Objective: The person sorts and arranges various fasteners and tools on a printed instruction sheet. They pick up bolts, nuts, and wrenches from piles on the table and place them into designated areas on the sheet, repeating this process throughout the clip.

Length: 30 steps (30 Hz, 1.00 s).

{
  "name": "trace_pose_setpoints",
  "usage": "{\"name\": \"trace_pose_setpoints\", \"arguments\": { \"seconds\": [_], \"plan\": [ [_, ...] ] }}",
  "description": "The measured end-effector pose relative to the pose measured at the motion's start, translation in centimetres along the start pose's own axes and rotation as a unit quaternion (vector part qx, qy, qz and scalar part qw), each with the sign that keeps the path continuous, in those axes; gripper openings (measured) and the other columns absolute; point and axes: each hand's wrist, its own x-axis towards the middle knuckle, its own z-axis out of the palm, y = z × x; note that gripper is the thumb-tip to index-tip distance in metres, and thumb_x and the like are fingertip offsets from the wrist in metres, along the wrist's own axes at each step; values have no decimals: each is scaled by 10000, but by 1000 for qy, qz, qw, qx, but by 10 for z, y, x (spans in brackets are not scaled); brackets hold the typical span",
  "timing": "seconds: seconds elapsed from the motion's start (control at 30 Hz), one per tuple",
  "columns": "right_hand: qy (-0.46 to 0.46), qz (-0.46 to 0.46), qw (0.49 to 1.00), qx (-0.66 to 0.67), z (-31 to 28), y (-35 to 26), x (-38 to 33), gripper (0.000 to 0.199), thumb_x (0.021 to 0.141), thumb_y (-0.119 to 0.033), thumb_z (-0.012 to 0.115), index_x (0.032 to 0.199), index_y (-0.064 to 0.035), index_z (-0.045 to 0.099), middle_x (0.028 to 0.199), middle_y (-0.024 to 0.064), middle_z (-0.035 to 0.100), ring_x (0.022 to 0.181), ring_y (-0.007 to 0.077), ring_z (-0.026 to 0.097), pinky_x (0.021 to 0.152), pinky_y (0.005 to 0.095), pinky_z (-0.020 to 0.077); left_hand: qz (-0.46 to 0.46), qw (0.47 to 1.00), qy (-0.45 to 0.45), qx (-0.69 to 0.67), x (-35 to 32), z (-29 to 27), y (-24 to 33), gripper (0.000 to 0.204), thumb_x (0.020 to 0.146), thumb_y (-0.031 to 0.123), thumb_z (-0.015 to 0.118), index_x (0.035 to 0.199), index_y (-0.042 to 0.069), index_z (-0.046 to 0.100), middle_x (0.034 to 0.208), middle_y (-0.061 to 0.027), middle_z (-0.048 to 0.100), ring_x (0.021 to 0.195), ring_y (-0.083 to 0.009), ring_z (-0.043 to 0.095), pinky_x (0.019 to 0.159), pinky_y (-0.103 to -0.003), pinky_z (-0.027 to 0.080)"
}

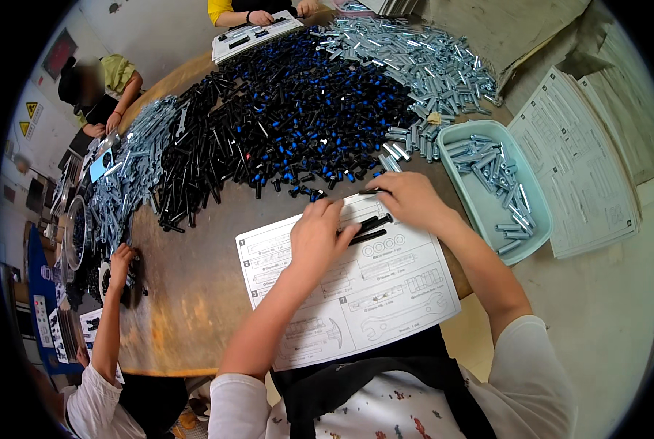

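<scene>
A printed sheet with line drawings of parts [392, 322] lies in front of me at the table's edge. Several long black bolts [371, 235] rest on its upper part, between my hands. My left hand [316, 234] is over the sheet's upper middle, thumb spread from the fingers and close to the bolts; its fingertips are partly hidden. At the sheet's top edge, my right hand [412, 201] pinches a short dark bolt [373, 191], mostly covered by the fingers. Just beyond lies a heap of black bolts with blue-coated threads [305, 124].
A pale green bin [542, 219] of silvery sleeves stands at right, beside stacked printed sheets [575, 168]. Silvery sleeves [444, 66], long black bolts [195, 154] and grey wrenches [140, 157] are heaped farther off. A co-worker's arm [109, 322] reaches in at left; two people work beyond.
</scene>
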Motion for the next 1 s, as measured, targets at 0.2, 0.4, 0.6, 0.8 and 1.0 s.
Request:
{"name": "trace_pose_setpoints", "arguments": {
  "seconds": [0.2, 0.4, 0.6, 0.8, 1.0],
  "plan": [
    [-73, -40, 996, 18, 28, -17, 0, 144, 874, -75, 605, 971, -69, 711, 995, 71, 674, 1009, 308, 619, 828, 398, 499, -61, 997, -33, -11, -21, 2, 10, 661, 802, 364, 771, 1312, 4, 554, 1211, -140, 577, 919, -333, 660, 730, -407, 549],
    [12, 74, 996, 53, 14, -15, -37, 426, 889, -80, 582, 1309, -25, 542, 1236, 174, 602, 1154, 352, 560, 953, 441, 466, -46, 996, -35, -62, -15, 11, 1, 456, 821, 250, 758, 1195, 19, 637, 1151, -128, 610, 852, -313, 670, 728, -399, 550],
    [4, 47, 999, -27, 45, -33, -72, 693, 886, -107, 596, 1471, 72, 270, 1441, 277, 411, 1364, 412, 372, 1150, 513, 251, -32, 994, -23, -104, -6, 11, 7, 424, 808, 204, 761, 1159, -1, 638, 1111, -136, 609, 882, -336, 658, 756, -396, 545],
    [0, 82, 994, 67, 18, -23, -55, 784, 829, -92, 676, 1501, -18, 279, 1391, 234, 485, 1288, 379, 466, 1088, 478, 357, -61, 990, -38, -120, -6, 4, 7, 439, 806, 218, 771, 1154, -14, 635, 1068, -126, 608, 808, -296, 657, 721, -379, 538],
    [5, 11, 995, 100, 21, 1, -38, 651, 781, -100, 740, 1383, -91, 492, 1169, 103, 653, 1105, 299, 589, 946, 417, 468, -46, 991, -20, -124, -10, 14, 0, 424, 813, 214, 770, 1141, -19, 635, 1046, -110, 608, 721, -247, 646, 663, -343, 531]
  ]
}}
